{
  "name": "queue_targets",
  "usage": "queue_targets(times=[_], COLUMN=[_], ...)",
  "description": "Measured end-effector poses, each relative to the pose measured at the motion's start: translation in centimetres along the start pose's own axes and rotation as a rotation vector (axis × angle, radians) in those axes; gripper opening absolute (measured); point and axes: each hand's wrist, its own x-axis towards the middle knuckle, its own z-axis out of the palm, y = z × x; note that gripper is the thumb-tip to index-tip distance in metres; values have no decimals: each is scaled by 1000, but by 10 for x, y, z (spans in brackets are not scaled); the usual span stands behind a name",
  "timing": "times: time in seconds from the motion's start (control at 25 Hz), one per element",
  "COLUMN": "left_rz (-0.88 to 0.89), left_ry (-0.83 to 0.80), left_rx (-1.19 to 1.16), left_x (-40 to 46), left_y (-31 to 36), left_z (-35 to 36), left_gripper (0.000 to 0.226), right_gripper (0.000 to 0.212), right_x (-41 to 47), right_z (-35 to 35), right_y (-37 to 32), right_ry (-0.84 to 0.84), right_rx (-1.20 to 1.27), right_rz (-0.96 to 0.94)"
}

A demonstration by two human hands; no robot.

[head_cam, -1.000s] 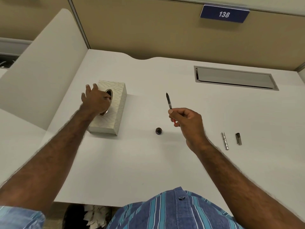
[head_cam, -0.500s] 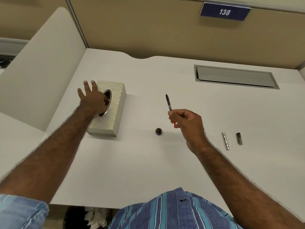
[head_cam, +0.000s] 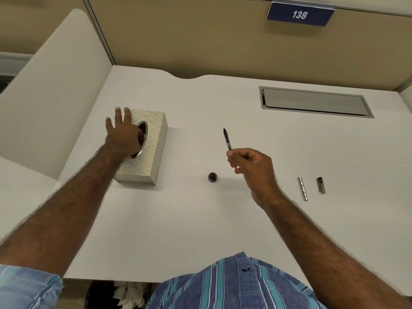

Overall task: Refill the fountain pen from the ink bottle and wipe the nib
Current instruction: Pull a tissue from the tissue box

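My right hand (head_cam: 254, 168) holds the fountain pen's inner section (head_cam: 227, 139) above the white desk, dark nib pointing up and away, a red end showing under my fingers. The small open ink bottle (head_cam: 212, 176) stands on the desk just left of that hand. My left hand (head_cam: 123, 134) rests on the cream tissue box (head_cam: 153, 139) at the left, thumb and a finger reaching into its oval metal-rimmed opening; the other fingers are spread. No tissue shows. The silver pen barrel (head_cam: 303, 188) and dark cap (head_cam: 321, 185) lie to the right.
A metal cable flap (head_cam: 314, 101) is set into the white desk (head_cam: 200, 219) at the back right. White partition panels (head_cam: 44, 97) stand on the left, a tan wall with a blue sign "138" (head_cam: 299, 14) behind. The desk's front edge is near my striped shirt.
My left hand has slid a little left on the tissue box and spread its fingers while reaching into the opening. The right hand with the pen has barely moved.
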Motion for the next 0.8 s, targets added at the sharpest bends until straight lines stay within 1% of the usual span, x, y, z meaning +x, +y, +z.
queue_targets(times=[0.12,0.2,0.48,0.64,0.8], left_rz=[4,-4,5,18,5], left_ry=[-83,-103,-82,-101,-97], left_rx=[21,52,78,59,55], left_x=[4,6,7,6,5], left_y=[-2,-1,-2,-3,-3], left_z=[-2,0,0,-5,-8], left_gripper=[25,26,28,25,28], right_gripper=[10,9,11,10,10], right_x=[-1,-2,-2,-2,-3], right_z=[0,-1,-3,-5,-6], right_y=[1,2,0,1,3], right_ry=[0,1,11,14,18], right_rx=[-9,-4,-9,5,10], right_rz=[-1,0,-13,-15,-9])
